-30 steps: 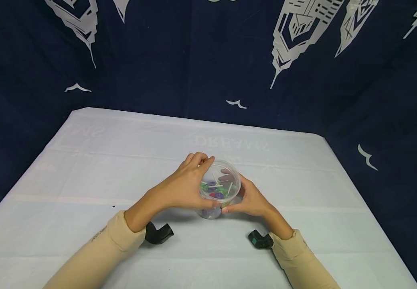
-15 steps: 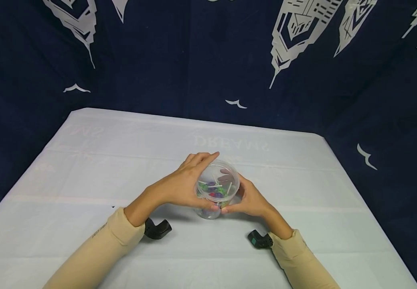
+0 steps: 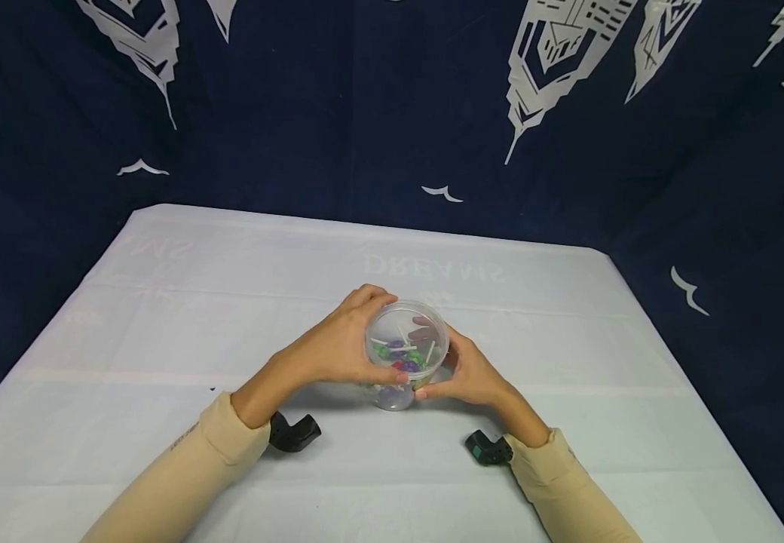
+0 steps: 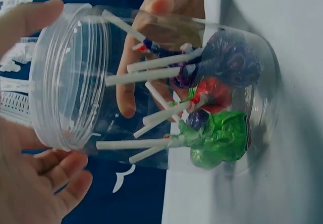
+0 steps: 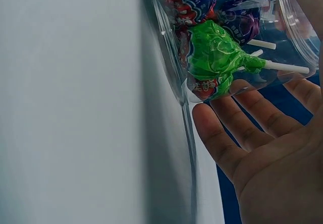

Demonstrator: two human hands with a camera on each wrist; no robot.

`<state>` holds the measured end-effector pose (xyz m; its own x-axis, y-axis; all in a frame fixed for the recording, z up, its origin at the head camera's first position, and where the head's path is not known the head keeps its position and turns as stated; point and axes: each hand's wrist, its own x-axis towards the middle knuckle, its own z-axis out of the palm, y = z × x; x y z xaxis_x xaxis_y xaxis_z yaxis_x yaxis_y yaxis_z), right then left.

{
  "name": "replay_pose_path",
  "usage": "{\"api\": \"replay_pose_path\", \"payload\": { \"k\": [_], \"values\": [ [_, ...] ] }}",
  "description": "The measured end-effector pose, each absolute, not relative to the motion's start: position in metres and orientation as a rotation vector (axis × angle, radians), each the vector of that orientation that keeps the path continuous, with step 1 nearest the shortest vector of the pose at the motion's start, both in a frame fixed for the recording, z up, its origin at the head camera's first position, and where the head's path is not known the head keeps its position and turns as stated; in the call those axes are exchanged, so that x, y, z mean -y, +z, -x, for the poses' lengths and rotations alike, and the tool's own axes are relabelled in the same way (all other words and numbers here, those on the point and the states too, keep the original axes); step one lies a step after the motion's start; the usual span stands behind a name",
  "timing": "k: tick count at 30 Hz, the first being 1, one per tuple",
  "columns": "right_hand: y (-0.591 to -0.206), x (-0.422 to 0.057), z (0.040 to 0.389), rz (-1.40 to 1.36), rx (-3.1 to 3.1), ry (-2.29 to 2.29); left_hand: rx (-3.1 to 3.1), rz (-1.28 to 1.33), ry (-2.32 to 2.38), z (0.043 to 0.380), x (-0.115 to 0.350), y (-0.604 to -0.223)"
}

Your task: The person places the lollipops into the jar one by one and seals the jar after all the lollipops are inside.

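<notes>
A clear plastic jar [image 3: 395, 395] stands on the white table with several lollipops [image 4: 222, 133] inside, wrapped in green, purple and red. Their white sticks [image 4: 144, 76] point toward the lid. The see-through screw lid [image 4: 60, 77] sits on the jar's mouth. My left hand [image 3: 341, 343] grips that lid from the left, thumb on the near side and fingers on the far side. From the right, my right hand [image 3: 470, 369] holds the jar's body; its fingers [image 5: 252, 118] show along the wall, and the far ones appear through the clear plastic.
A white cloth covers the table [image 3: 161, 317]. Behind it hangs a dark blue curtain [image 3: 283, 121] with white building and bird prints. A black wrist device is on each arm, the left device [image 3: 295, 433] and the right device [image 3: 489, 448].
My left hand's fingers straightened and slid round the lid half a second ago, and now they curl on it again. The jar's top has shifted slightly left. My right hand stays nearly still.
</notes>
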<state>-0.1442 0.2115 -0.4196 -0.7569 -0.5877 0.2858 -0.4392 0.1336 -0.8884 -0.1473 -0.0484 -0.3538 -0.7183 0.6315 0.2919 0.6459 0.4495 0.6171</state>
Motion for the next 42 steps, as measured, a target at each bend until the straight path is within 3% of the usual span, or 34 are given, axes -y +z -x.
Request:
{"api": "replay_pose_path", "payload": {
  "k": [5,21,30,37,42],
  "values": [
    [-0.419,-0.212,0.144,1.028,-2.271,-1.693,2.689,1.282,-1.162,0.148,0.049,-0.357],
    [-0.418,-0.211,0.145,1.034,-2.279,-1.680,2.660,1.059,-1.129,0.143,0.039,-0.359],
    [-0.421,-0.213,0.145,1.039,-2.278,-1.690,2.682,1.194,-1.262,0.148,0.045,-0.362],
    [-0.421,-0.212,0.145,1.019,-2.287,-1.695,2.709,1.155,-1.461,0.157,0.052,-0.364],
    [-0.420,-0.212,0.145,1.007,-2.275,-1.700,2.641,1.310,-1.604,0.166,0.062,-0.365]
  ]
}}
